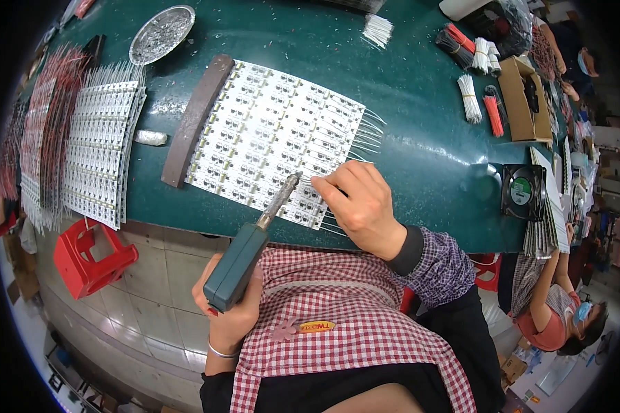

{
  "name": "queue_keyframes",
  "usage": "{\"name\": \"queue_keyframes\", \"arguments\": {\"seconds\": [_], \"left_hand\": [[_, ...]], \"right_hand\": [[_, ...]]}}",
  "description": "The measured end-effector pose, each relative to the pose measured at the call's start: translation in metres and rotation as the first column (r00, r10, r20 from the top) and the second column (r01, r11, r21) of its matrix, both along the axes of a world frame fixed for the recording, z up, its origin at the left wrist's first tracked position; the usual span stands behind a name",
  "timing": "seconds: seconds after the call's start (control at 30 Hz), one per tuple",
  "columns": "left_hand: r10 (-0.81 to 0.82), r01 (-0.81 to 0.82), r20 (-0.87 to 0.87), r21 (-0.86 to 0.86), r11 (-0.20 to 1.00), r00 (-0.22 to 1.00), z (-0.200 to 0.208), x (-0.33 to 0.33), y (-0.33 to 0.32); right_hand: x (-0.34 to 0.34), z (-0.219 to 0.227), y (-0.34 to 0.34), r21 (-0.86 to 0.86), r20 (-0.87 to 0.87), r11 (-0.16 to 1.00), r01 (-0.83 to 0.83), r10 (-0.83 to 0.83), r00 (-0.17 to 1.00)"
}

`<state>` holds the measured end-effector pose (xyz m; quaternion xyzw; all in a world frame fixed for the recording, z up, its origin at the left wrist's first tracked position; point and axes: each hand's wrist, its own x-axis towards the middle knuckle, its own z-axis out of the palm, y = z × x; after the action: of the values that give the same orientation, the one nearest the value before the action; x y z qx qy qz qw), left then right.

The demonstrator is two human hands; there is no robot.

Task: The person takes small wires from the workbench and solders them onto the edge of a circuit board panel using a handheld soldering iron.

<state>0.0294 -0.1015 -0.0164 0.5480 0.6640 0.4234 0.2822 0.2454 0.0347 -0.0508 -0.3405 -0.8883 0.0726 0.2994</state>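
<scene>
My left hand is wrapped round the dark green handle of a soldering gun. Its metal barrel slants up to the right, and the tip rests at or just above a white circuit board panel near its lower right part. Close to that tip, the thumb and forefinger of my right hand are pinched on a thin white wire, mostly hidden by the fingers. Several white wires stick out from the panel's right edge. A brown bar lies along the panel's left edge.
Stacked wired panels stand at the left, beside a silver lump. A metal dish sits farther back. Wire bundles, a cardboard box and a black fan are at the right. A red stool stands below; another person sits at right.
</scene>
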Motion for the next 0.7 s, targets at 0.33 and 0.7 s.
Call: {"name": "queue_keyframes", "arguments": {"seconds": [0.33,0.7], "left_hand": [[0.059,-0.06,0.013,0.008,0.998,0.998,0.002,-0.001,-0.007],[0.048,-0.048,0.045,-0.003,0.999,0.998,-0.003,-0.003,-0.011]], "right_hand": [[0.004,0.008,-0.003,-0.005,0.017,1.0,0.013,-0.013,1.0],[0.001,0.002,-0.007,0.026,-0.005,1.0,0.004,-0.004,1.0]]}}
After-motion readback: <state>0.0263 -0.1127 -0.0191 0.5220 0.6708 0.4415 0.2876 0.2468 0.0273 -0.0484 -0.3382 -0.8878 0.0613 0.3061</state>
